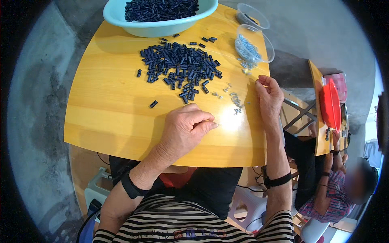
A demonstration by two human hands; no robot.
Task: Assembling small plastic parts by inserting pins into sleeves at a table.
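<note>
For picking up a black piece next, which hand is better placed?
Probably the left hand: it is close to the near side of the black pile, while the right hand is at the right edge of the table. Whether either holds something tiny, I can't tell.

lit brightly across the yellow tabletop (pixel 101 121), seemingly from above. blown out to white in a glare patch (pixel 232 120) between left hand (pixel 184 124) and right hand (pixel 270 101). softly shadowed on the surface near both. dimmer along the grey wall (pixel 40 93) at left. reasonably sharp over the dark pieces (pixel 178 62); smeared over the co-worker's head (pixel 360 181) at right. bowed toward the rim, ringed by a black border (pixel 6 8).
</note>
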